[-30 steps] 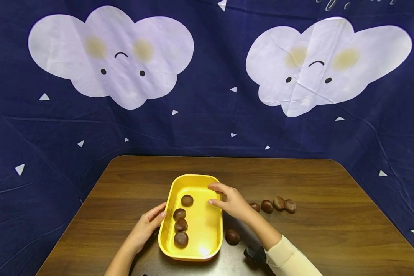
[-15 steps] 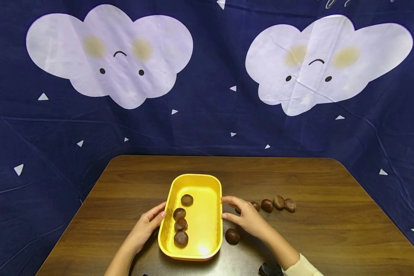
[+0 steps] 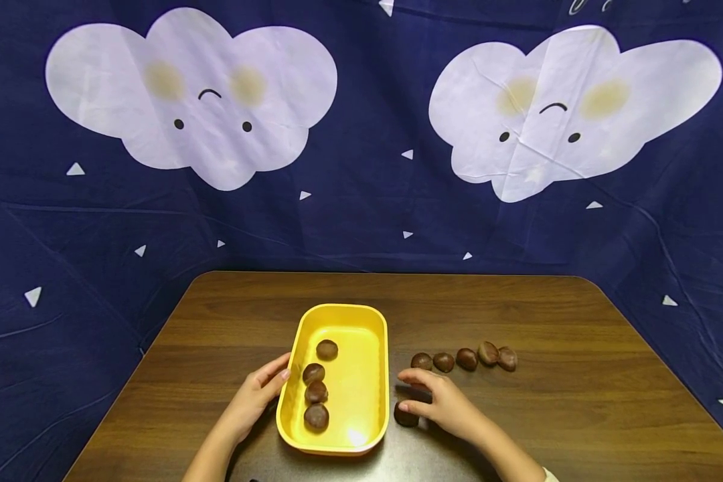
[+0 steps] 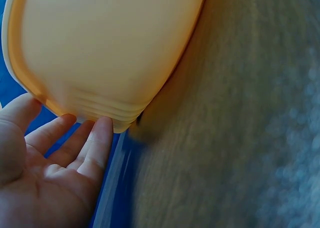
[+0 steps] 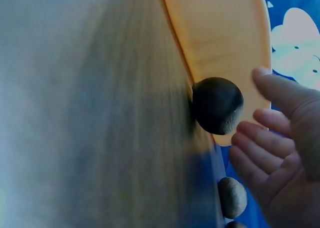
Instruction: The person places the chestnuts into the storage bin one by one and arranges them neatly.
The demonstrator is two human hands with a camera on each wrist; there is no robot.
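A yellow tray (image 3: 361, 381) stands on the table with several chestnuts (image 3: 316, 417) along its left side. My left hand (image 3: 250, 405) touches the tray's left wall; in the left wrist view the hand's (image 4: 55, 173) fingertips rest against the tray (image 4: 105, 48). Right of the tray, my right hand (image 3: 448, 408) is over a single chestnut (image 3: 406, 415), thumb and fingers apart. The right wrist view has that chestnut (image 5: 217, 105) in front of the relaxed fingers of the right hand (image 5: 285, 148), with a gap between them.
Several more chestnuts (image 3: 466, 359) lie in a row on the brown table (image 3: 554, 402), right of the tray and beyond my right hand. Behind the table hangs a dark blue cloth (image 3: 361, 221) with white clouds.
My right hand has moved from over the tray's right edge, empty, to the right and nearer me, down to the single chestnut. My left hand and the tray have stayed still.
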